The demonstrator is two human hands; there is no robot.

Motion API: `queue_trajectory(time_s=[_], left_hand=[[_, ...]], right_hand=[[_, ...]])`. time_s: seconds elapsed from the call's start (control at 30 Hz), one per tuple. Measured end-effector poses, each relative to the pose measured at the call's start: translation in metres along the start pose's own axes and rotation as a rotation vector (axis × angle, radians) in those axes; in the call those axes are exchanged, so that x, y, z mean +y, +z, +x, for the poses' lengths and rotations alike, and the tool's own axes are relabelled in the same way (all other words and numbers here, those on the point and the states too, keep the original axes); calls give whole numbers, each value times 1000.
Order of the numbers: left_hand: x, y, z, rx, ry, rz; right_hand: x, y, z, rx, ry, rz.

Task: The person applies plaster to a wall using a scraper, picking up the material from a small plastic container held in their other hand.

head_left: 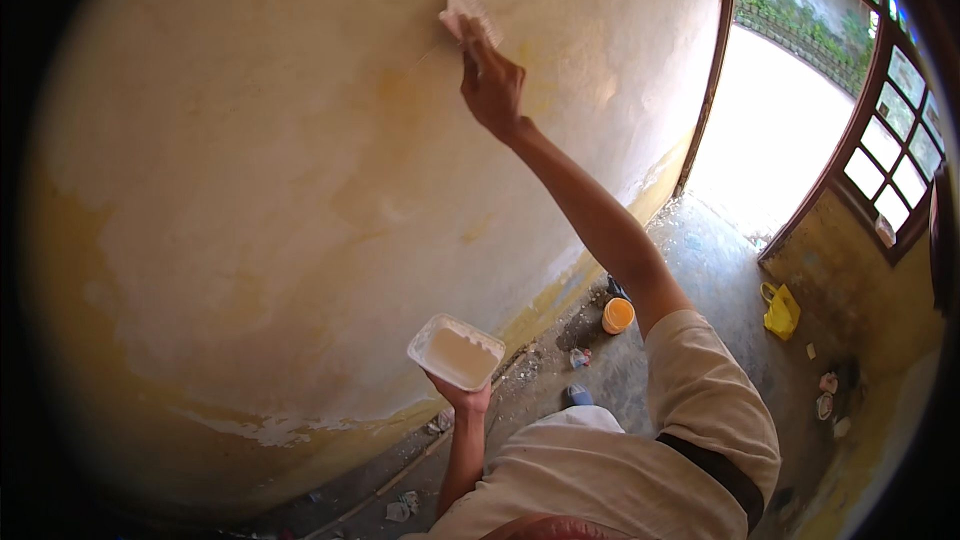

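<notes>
High on the wall (300,170), my right hand (493,88) presses a flat, pale pinkish-white pad (466,6) to the surface, its fingers closed on the lower edge. Whether the pad is a cloth, a sponge or a spreader cannot be made out. Low down, near the foot of the wall, my left hand (462,395) supports a white rectangular plastic tub (428,334) from below. Off-white paste or liquid (460,355) covers the tub's bottom. The wall is yellowish, with broad whitish smeared patches.
An orange-topped bucket (618,316) stands on the grey floor (690,250) near the wall. Further right lie a yellow bag (781,312) and scattered litter (826,395). A doorway (780,130) opens onto bright ground, beside a dark-framed window (895,140). A thin pole (400,475) runs along the wall's foot.
</notes>
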State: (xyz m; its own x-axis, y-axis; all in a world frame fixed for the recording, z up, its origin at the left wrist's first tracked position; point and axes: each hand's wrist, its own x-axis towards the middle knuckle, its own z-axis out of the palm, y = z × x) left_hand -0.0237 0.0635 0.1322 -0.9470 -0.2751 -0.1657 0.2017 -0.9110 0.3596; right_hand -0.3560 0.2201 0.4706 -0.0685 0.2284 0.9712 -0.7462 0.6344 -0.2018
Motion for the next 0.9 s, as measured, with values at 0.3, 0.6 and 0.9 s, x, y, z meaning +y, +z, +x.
queue_trajectory(time_s=[0.3, 0.6, 0.9], left_hand=[[3, 21, -4, -3, -28, 56], [-9, 36, -11, 11, 43, 37], [-1, 10, -1, 14, -13, 48]], right_hand=[[-124, -42, -40, -339, -199, 589], [51, -16, 60, -12, 180, 15], [-7, -65, -2, -104, -28, 376]])
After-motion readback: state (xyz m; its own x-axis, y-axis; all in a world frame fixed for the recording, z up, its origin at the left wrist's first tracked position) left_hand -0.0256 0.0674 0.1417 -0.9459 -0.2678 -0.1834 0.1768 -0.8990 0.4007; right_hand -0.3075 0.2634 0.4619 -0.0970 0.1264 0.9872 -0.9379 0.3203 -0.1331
